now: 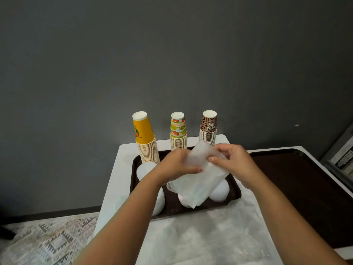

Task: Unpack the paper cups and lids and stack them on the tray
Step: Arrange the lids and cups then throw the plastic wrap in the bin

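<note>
At about eight o'clock in the view, a patterned rug (51, 240) is lying on the floor beside the white counter (114, 188). On the counter, a dark brown tray (134, 169) is sitting at the centre. At the tray's ten o'clock corner a tall stack of yellow paper cups (145, 138), upside down, is standing upright, and just below it a white stack of lids (146, 172) is standing, partly hidden by the left forearm. The left hand (177, 163) is hovering over the tray's middle, its fingers curling around the left edge of a clear plastic sleeve (198, 180), thumb pressing on the film. At twelve o'clock behind that hand a stack of fruit-patterned cups (178, 131) is standing upright. The sleeve is hanging tilted, its upper end toward one o'clock and its lower end drooping toward the tray's near rim, over another white lid stack (183, 202). The right hand (233, 161) is pinching the sleeve's upper right part between thumb and fingers. Behind it, at one o'clock, a stack of brown leopard-print cups (208, 129) is standing. A further white lid stack (219, 191) is sitting at the tray's four o'clock corner. A second dark tray (305, 188) is lying at three o'clock, apart from the first.
</note>
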